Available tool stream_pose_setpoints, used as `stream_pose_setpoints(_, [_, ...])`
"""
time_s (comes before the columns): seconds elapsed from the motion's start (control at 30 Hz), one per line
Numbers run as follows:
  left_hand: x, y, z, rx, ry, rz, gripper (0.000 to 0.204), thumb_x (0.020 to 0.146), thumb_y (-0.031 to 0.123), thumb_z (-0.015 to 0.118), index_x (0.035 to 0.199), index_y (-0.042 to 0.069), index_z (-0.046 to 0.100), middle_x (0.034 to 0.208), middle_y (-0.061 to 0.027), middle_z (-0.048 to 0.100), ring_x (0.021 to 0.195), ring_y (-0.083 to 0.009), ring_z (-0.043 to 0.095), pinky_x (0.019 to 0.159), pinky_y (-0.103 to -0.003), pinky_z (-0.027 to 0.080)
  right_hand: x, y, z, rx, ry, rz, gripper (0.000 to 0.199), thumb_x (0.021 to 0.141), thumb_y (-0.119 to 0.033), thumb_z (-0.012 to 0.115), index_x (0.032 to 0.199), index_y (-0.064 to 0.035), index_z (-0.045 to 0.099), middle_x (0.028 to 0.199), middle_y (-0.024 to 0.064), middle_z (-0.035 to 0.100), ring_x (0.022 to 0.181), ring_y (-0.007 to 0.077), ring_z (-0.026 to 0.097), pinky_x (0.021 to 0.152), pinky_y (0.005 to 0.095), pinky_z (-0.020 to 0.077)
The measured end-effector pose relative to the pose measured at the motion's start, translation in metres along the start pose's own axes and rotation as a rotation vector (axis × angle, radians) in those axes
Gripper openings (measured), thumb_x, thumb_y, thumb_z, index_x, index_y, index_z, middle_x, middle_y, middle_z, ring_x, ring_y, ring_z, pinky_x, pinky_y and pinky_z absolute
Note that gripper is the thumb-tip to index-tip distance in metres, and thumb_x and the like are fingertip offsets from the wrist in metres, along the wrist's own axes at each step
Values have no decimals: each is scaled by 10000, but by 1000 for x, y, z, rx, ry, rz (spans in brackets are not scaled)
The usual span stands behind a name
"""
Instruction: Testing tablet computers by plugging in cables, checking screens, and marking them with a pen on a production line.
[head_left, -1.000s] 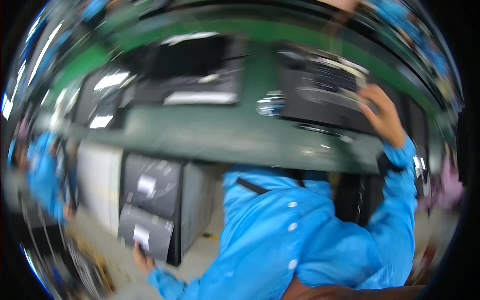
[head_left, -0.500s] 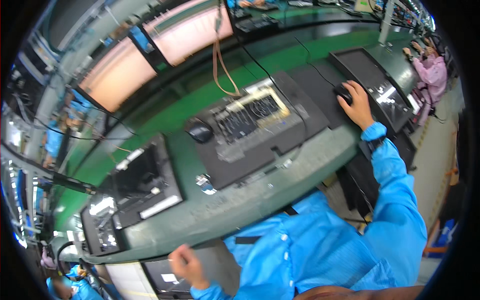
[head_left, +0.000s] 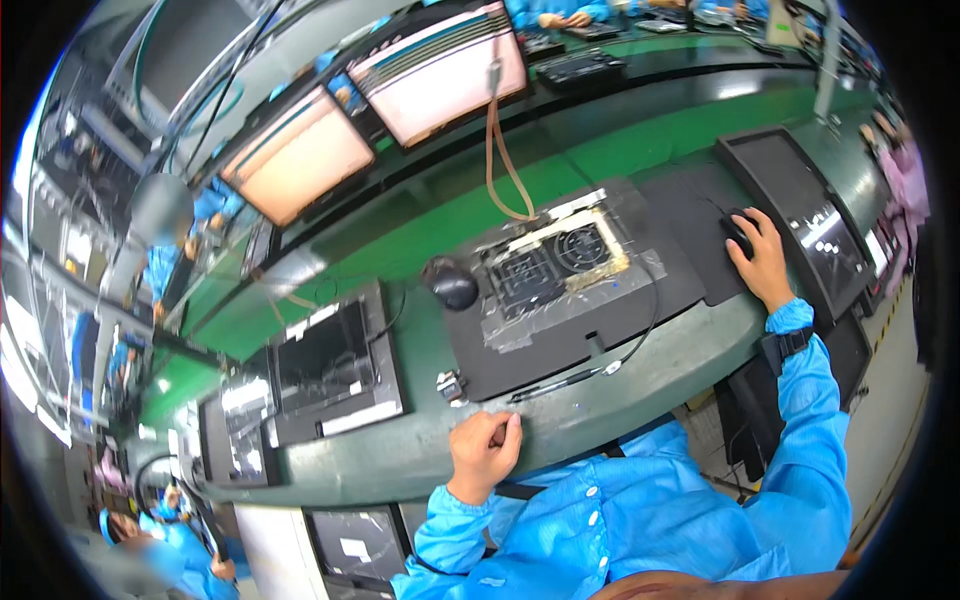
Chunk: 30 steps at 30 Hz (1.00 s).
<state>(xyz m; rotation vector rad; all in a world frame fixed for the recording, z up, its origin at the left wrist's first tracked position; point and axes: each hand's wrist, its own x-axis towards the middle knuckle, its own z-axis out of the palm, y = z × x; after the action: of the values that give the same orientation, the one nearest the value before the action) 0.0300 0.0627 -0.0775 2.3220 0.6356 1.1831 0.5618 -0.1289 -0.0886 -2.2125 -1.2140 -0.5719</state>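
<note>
My right hand (head_left: 763, 258) is closed over a black computer mouse (head_left: 740, 236) on a dark mat (head_left: 685, 215). My left hand (head_left: 482, 452) hovers at the bench's near edge, fingers curled in with the thumb against them and nothing showing from the fist. Just beyond it lie a thin pen-like tool (head_left: 560, 384) and a small metallic piece (head_left: 451, 386). A black foam pad (head_left: 470, 345) in front of me bears a taped frame (head_left: 615, 240) around a dark part with a round fan-like shape. A second black mouse (head_left: 452, 284) sits at that pad's left.
Left on the green bench (head_left: 330, 468) stands a tray with a dark panel (head_left: 325, 358). Another black tray (head_left: 800, 205) with glossy panels is at the right. Two lit monitors (head_left: 440, 85) (head_left: 300, 160) stand behind, and a looped cable (head_left: 493, 160) hangs before them. Other people work beyond.
My left hand has risen from below the bench edge to beside the tool and metallic piece. My right hand stays on the mouse. The view has shifted, and dark bands now show atop one monitor.
</note>
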Motion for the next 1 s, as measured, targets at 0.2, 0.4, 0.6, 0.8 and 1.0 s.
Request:
stream_pose_setpoints(0.2, [-12,3,-13,-49,121,-2,100,867,36,843,873,77,752,658,-52,601,550,-219,578,514,-380,415,8,28,12,-55,-75,-119,450,1064,-160,721,1496,-45,671,1561,214,608,1455,401,563,1224,480,439])
stream_pose_setpoints(0.4, [-70,-62,-156,428,554,-404,197,978,76,790,1162,32,735,1026,-105,736,923,-258,717,876,-385,579,10,66,24,20,126,-189,450,1140,-155,649,1554,7,583,1585,199,590,1480,355,553,1254,446,410])
stream_pose_setpoints(0.6, [-92,-169,-368,-404,1078,-834,445,1095,151,642,1448,-89,514,1376,-263,653,1329,-383,664,1135,-475,587,-11,-38,-7,116,-45,-350,377,1089,-36,658,1461,27,650,1504,195,645,1423,350,608,1214,444,449])
stream_pose_setpoints(0.8, [-92,-278,-456,91,516,-774,791,908,27,890,1549,-44,432,1476,-201,543,1323,-392,676,1032,-416,631,-34,-179,-19,172,-248,-557,510,895,-28,750,1403,-1,715,1505,235,637,1435,459,583,1217,544,453])
stream_pose_setpoints(1.0, [-73,-370,-520,475,207,-804,712,901,-83,793,1533,-99,465,1308,-222,638,1125,-309,717,962,-392,634,-34,-194,-30,238,-232,-550,481,853,-56,813,1329,-44,745,1398,166,703,1363,410,653,1125,527,539])
